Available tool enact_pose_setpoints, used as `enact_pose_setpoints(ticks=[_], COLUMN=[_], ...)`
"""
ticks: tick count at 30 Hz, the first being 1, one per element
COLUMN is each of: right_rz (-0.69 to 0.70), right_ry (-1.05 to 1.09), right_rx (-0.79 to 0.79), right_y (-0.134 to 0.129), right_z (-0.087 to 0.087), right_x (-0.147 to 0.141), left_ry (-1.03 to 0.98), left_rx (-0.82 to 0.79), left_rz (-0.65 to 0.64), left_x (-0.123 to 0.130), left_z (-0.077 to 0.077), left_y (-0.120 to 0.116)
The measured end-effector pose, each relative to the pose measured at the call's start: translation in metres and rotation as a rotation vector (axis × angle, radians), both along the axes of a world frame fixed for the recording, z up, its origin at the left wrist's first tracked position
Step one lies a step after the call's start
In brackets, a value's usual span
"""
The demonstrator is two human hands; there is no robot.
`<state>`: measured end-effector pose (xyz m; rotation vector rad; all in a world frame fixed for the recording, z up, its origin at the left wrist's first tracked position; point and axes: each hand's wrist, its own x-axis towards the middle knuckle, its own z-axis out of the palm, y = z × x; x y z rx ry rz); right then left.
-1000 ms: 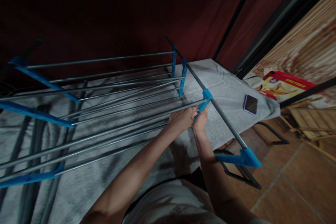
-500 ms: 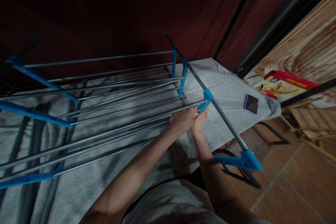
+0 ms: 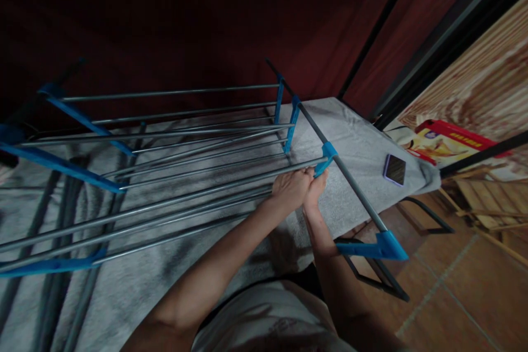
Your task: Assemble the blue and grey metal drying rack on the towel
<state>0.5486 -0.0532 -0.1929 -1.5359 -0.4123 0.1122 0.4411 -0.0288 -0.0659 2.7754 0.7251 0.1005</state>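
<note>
A rack of grey metal rods with blue plastic brackets, like a clothes drying rack (image 3: 206, 185), lies across a grey cloth. Both hands meet at its middle bracket on the right side. My left hand (image 3: 291, 186) is closed around the end of a lower metal rod (image 3: 264, 191), its fingertips partly hidden. My right hand (image 3: 316, 189) is closed on the lower part of the blue bracket (image 3: 329, 152), beside the left. The bracket sits on a slanting side tube (image 3: 355, 186). A further blue bracket (image 3: 381, 247) is at the tube's near end.
Loose dark tubes (image 3: 61, 231) lie on the grey cloth (image 3: 350, 129) at left. A phone (image 3: 395, 169) rests on the cloth at right. Beyond it are a red and yellow box (image 3: 454, 142) and folded wooden furniture (image 3: 487, 198). A dark red curtain (image 3: 185, 16) hangs behind.
The rack's left end has shifted slightly to the right in view. Both hands keep their hold at the same bracket, nearly unmoved.
</note>
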Motion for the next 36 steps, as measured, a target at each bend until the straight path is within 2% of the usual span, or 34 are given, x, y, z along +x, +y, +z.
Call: enact_pose_setpoints(ticks=[3,5,7,9,11,14,16,19,22,25,27,32,34,36], right_rz=[-0.034,-0.05,-0.076,-0.093,-0.074,0.031,0.172,0.336,0.398,0.441,0.383,0.113,0.068,0.097], right_ry=[0.041,0.073,0.086,0.085,0.074,-0.041,-0.207,-0.408,-0.507,-0.534,-0.491,-0.363,-0.365,-0.367], right_rx=[0.01,0.016,0.019,0.015,-0.011,-0.105,-0.179,-0.275,-0.345,-0.363,-0.352,-0.288,-0.302,-0.365], right_y=[-0.002,-0.006,-0.014,-0.029,-0.049,-0.083,-0.1,-0.106,-0.096,-0.086,-0.084,-0.088,-0.087,-0.084], right_z=[-0.003,-0.004,-0.004,-0.006,-0.014,-0.036,-0.051,-0.062,-0.063,-0.062,-0.065,-0.072,-0.071,-0.069], right_x=[0.002,0.001,-0.005,-0.017,-0.033,-0.059,-0.07,-0.077,-0.076,-0.073,-0.072,-0.057,-0.044,-0.03], left_ry=[-0.13,-0.199,-0.225,-0.221,-0.222,-0.182,-0.163,-0.119,-0.081,-0.063,-0.042,0.004,-0.009,-0.039], left_rx=[0.197,0.302,0.347,0.335,0.282,0.205,0.183,0.185,0.213,0.225,0.206,0.14,0.115,0.086], left_rz=[-0.083,-0.167,-0.258,-0.272,-0.154,0.166,0.319,0.442,0.489,0.479,0.452,0.374,0.325,0.298], left_x=[-0.016,-0.038,-0.068,-0.104,-0.141,-0.192,-0.218,-0.246,-0.26,-0.264,-0.262,-0.246,-0.239,-0.235], left_z=[-0.003,-0.011,-0.027,-0.052,-0.08,-0.116,-0.131,-0.142,-0.144,-0.142,-0.14,-0.138,-0.14,-0.144], left_y=[-0.009,-0.017,-0.024,-0.03,-0.033,-0.032,-0.029,-0.025,-0.019,-0.012,-0.006,0.008,0.013,0.017])
